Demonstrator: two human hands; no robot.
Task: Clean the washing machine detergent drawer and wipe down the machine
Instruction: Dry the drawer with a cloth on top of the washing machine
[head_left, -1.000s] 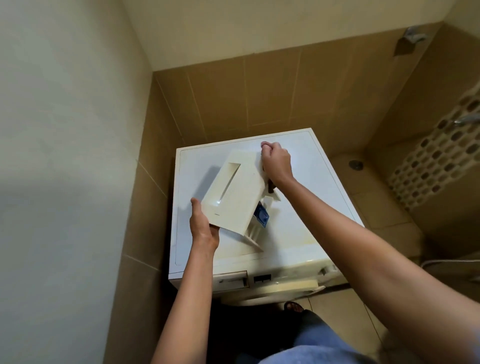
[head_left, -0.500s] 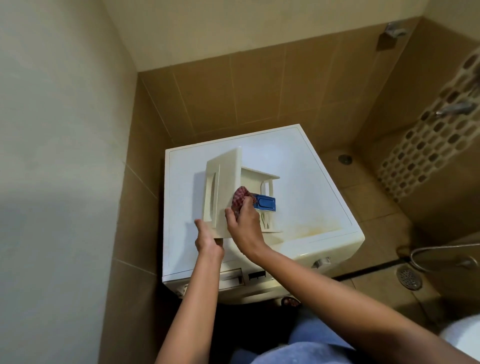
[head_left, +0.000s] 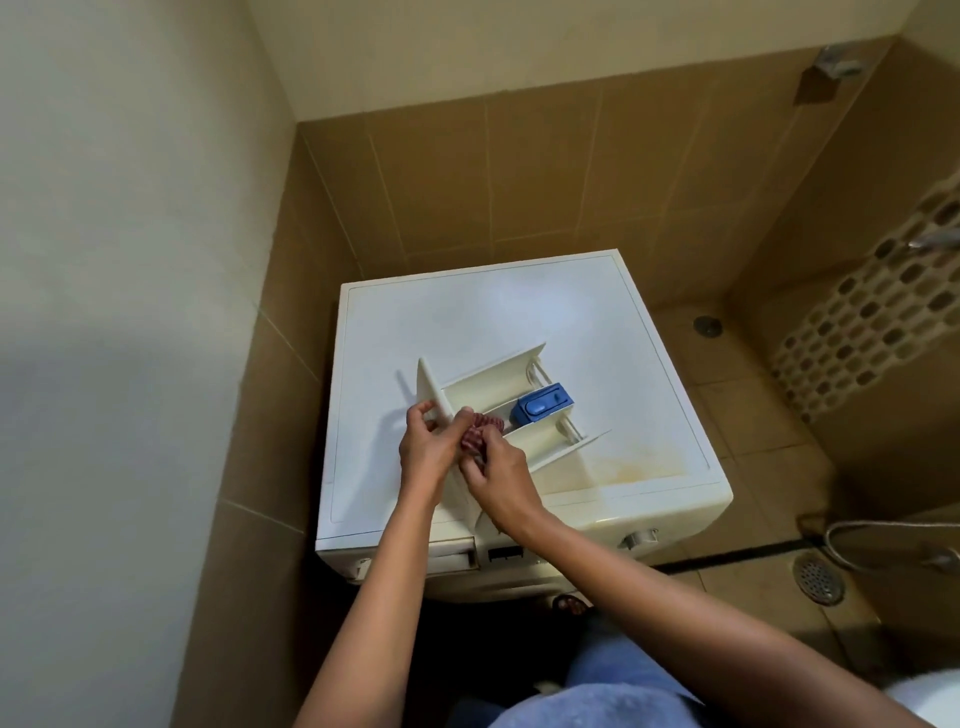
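Head view, looking down into a tiled corner. A white washing machine (head_left: 493, 322) stood against brown wall tiles (head_left: 467, 171), with a plain pale wall (head_left: 130, 260) at its left side. On the floor to its right were a round floor drain (head_left: 818, 577), a smaller drain (head_left: 707, 326) near the back corner, and a loop of hose (head_left: 883, 530). A band of mosaic tiles (head_left: 872, 322) ran up the right wall. The machine's front showed a knob (head_left: 639, 538) and the open drawer slot (head_left: 452, 556) at its left end. Both forearms crossed the front edge and hid part of that panel. A yellowish stain (head_left: 634, 467) marked the top near the front right corner. The detergent drawer (head_left: 493, 384) lay on the machine's top, left of the middle and near the front edge. Its front panel was toward the left edge and its body ran toward the right edge. It was cream-white, its divided compartments faced the camera, and a blue insert (head_left: 543, 408) sat in the middle compartment toward the far end. The left hand (head_left: 426, 447) had its grip grasping the front panel, fingers curled over the panel's edge. The right hand (head_left: 501, 478) had its grip pinching a red-and-white cloth (head_left: 480, 434), which lay bunched against the drawer just behind the panel. The two hands and the cloth covered the drawer's near end.
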